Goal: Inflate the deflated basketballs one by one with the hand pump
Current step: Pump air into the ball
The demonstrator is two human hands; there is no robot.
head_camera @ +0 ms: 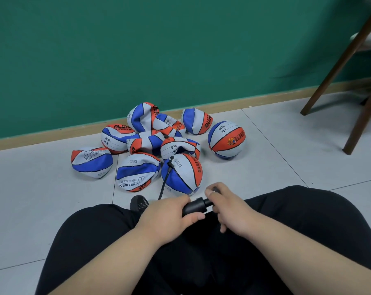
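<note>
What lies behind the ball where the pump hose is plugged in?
A crumpled deflated ball with a white label panel, and more flat balls beyond. The plugged ball covers its lower edge, so contact is unclear.

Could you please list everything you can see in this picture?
Balls: about ten, blue, white and orange, heaped on floor by wall; most deflated.
Pump: one, black, held over lap.
Hose: one, black, from pump to nearest ball.
Chair: one, brown legs, upper right.
Wall: green, behind heap.
Floor: grey tiles.
Shoe: one, black, beside left hand.
Legs: two, black trousers, bottom.
Left hand: grips pump barrel.
Right hand: grips pump handle.
</note>
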